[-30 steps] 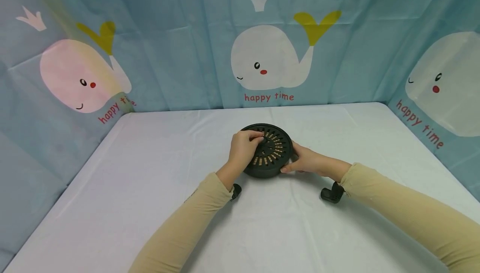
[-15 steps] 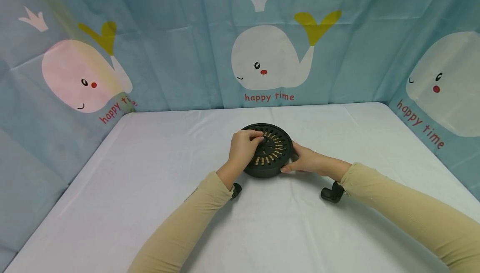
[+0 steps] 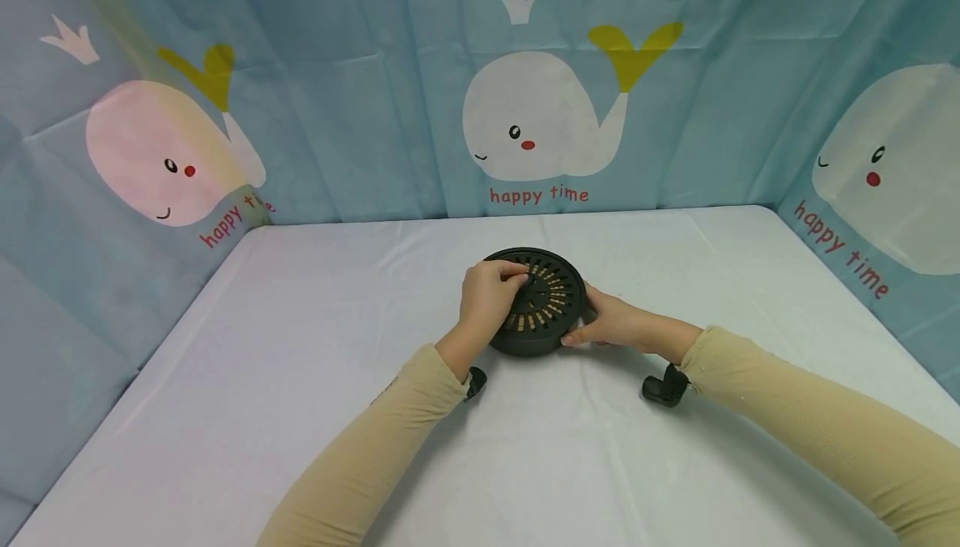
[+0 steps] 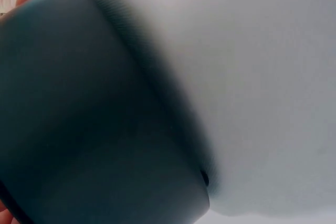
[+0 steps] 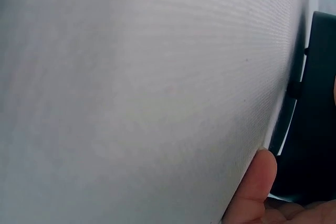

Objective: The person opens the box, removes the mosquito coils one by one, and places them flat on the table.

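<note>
The person's left hand [image 3: 486,295] has its thumb and finger squeezed together in a pinch on a small dark knob [image 3: 530,278]. The knob is at the middle of the top of a black round thing [image 3: 542,298]. The right hand [image 3: 611,319] grips the side of the black round thing, with its thumb at the near side, low down by the white cloth. The top has lots of little slots in a ring, and light brown shows through some of them. The black round thing sits on the table [image 3: 225,380], near the middle, and the white cloth covers the table. Both arms have tan sleeves [image 3: 810,414], and a small black gadget [image 3: 664,387] hangs by each wrist. Behind the table is a blue curtain [image 3: 360,113] with big whales [image 3: 532,117], little crowns [image 3: 518,2] and the red words "happy time" [image 3: 538,195].
</note>
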The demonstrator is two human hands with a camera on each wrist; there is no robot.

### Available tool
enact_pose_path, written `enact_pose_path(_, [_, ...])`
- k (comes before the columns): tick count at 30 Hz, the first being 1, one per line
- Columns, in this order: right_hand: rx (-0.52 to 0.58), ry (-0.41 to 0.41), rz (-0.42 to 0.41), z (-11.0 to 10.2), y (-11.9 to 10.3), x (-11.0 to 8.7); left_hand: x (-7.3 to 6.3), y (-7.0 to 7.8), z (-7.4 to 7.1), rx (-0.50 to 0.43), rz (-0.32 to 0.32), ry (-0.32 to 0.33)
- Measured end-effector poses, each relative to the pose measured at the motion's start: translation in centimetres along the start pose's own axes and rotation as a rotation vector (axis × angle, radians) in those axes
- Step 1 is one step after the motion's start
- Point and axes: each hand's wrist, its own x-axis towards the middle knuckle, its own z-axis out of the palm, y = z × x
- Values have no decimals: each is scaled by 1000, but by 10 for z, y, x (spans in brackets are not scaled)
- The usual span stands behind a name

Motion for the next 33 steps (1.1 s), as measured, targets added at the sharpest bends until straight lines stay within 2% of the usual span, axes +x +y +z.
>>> enact_pose_path(18, [-2,8,-17,0,-1,-1,-1,1,0,-48,-22,6])
enact_pose_path(33, [-15,18,-2,1,-1,0,0,4,-1,-45,-46,8])
